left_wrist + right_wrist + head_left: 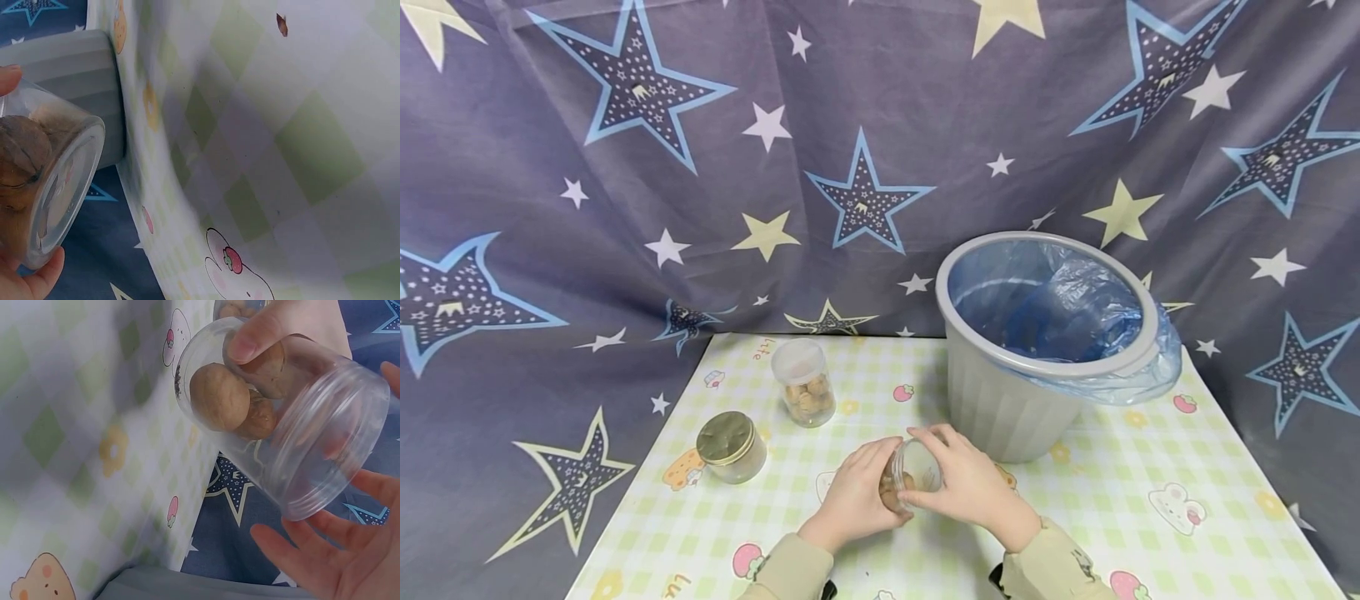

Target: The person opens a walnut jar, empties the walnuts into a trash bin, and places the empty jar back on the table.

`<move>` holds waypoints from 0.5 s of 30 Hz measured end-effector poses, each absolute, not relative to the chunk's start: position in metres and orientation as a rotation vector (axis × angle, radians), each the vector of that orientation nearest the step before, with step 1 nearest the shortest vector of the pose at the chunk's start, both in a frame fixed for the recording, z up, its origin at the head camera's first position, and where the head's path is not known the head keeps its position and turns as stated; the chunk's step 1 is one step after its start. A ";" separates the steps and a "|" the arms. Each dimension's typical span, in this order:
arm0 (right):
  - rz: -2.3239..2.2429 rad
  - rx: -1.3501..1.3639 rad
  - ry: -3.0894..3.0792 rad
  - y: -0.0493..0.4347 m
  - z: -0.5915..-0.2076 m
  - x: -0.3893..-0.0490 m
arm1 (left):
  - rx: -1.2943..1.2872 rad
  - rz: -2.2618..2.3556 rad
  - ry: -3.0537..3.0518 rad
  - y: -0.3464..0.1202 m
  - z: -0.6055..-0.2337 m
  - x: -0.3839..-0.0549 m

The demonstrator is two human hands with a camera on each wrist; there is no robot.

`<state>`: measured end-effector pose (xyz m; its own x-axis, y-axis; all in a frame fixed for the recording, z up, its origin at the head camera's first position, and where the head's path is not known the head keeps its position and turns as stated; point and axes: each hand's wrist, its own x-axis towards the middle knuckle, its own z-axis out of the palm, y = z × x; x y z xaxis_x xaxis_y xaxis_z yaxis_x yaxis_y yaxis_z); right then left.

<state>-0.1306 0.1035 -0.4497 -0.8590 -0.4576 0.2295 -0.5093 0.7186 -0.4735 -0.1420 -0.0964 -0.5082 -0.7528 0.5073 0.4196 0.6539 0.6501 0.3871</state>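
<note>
This looks like a screened-off, staged corner: a dark curtain [880, 92] printed with stars hangs behind and along both sides of a desk [1112, 475], spread with a green-checked cloth [662, 533] of cartoon animals and strawberries. A lined grey bin [1011, 417] stands right on it. Whether a home or studio lies beyond cannot be told.

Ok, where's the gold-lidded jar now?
In the head view, the gold-lidded jar stands on the table, left of the left hand and nearer the person than the white-lidded jar.
</note>
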 end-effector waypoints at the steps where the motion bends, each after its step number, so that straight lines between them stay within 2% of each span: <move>1: 0.830 0.799 -2.821 0.104 -0.449 -0.131 | -0.930 -0.767 -2.600 -0.096 -0.508 -0.142; 15: 0.835 0.903 -2.708 0.103 -0.452 -0.131 | -0.917 -0.772 -2.629 -0.099 -0.510 -0.140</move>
